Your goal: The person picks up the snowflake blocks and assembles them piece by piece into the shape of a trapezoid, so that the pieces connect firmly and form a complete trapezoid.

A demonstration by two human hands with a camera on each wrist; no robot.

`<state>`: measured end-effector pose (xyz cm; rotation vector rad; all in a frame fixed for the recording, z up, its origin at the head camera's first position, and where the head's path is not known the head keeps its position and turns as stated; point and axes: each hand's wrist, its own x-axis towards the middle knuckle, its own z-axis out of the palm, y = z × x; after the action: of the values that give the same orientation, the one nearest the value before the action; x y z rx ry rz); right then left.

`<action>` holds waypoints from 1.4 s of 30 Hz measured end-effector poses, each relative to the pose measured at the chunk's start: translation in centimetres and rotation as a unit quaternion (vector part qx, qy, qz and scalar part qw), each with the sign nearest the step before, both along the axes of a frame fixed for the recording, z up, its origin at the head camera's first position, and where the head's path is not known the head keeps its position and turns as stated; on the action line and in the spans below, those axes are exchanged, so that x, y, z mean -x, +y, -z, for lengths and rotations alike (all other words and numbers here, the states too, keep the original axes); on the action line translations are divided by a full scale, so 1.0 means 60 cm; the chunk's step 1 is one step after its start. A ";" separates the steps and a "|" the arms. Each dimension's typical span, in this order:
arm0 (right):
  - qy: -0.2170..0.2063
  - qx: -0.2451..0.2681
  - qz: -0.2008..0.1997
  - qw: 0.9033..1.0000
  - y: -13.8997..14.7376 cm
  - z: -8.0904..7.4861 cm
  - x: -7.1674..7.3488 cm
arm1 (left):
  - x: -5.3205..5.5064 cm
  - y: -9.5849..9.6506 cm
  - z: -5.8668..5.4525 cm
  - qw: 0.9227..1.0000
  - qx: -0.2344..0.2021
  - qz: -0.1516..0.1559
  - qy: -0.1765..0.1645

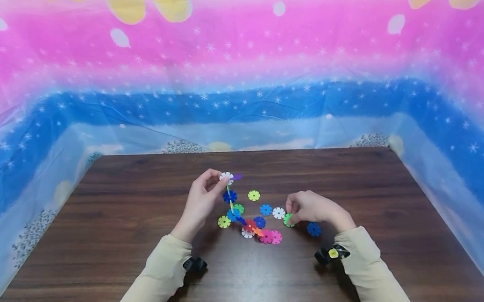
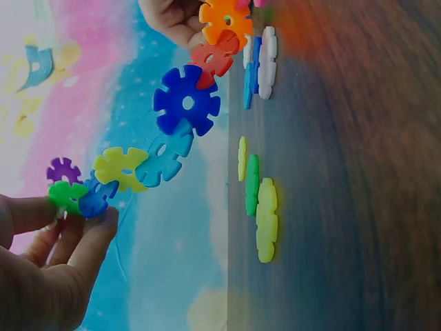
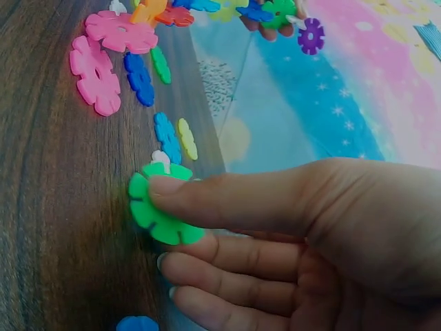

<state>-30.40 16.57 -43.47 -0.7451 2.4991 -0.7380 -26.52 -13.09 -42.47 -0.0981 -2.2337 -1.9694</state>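
A pale, soft glare lay between the side edges of the dark-brown wood-grain table [image 1: 115, 217], while both wrist views looked dimmer.

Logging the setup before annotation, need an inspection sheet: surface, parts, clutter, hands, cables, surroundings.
Surface: dark wood-grain table, with a glare patch toward the person.
Job's things: linked chain of notched discs, one end raised, the other lower; loose discs nearby, among them a yellow disc, a white disc and a blue disc.
Clutter: nothing seen.
Left hand: fingers pinch the chain's raised end.
Right hand: fingers pinch a green disc.
Wrists: a black device on each.
Cables: nothing seen.
Surroundings: pink and blue printed cloth behind and beside the table.
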 end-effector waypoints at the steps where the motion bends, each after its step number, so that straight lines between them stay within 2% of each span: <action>1: 0.004 0.008 0.002 1.000 0.000 0.000 0.001 | 0.000 0.000 0.000 1.000 0.003 0.001 0.007; 4: 0.025 0.040 0.022 0.999 0.001 -0.002 0.005 | -0.001 0.000 0.001 1.000 0.007 0.001 0.023; 7: 0.056 0.095 0.055 0.992 -0.001 -0.005 0.007 | -0.001 0.000 0.002 0.999 0.001 -0.001 0.045; 11: 0.087 0.181 0.102 0.974 -0.010 -0.017 0.002 | -0.004 0.001 0.001 0.997 0.008 0.016 0.071; 15: 0.100 0.247 0.135 0.954 -0.020 -0.033 -0.009 | -0.007 0.003 0.000 0.994 0.057 0.060 0.072; 21: 0.119 0.305 0.139 0.935 -0.035 -0.050 -0.027 | -0.006 0.003 -0.001 0.986 0.118 0.101 0.066; 25: 0.127 0.317 0.123 0.932 -0.049 -0.053 -0.038 | -0.009 0.003 0.001 0.982 0.131 0.122 0.066; 30: 0.160 0.296 0.098 0.937 -0.064 -0.049 -0.042 | -0.012 0.004 0.001 0.977 0.144 0.138 0.070; 37: 0.200 0.281 0.075 0.935 -0.075 -0.055 -0.052 | -0.015 0.006 -0.003 0.974 0.158 0.139 0.086; 42: 0.240 0.281 0.064 0.927 -0.079 -0.056 -0.059 | -0.019 0.007 -0.007 0.973 0.159 0.129 0.104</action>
<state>-26.85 11.80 -40.13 -1.0666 2.8048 -1.5175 -25.37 -12.68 -42.03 -0.6310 -2.4703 -1.5974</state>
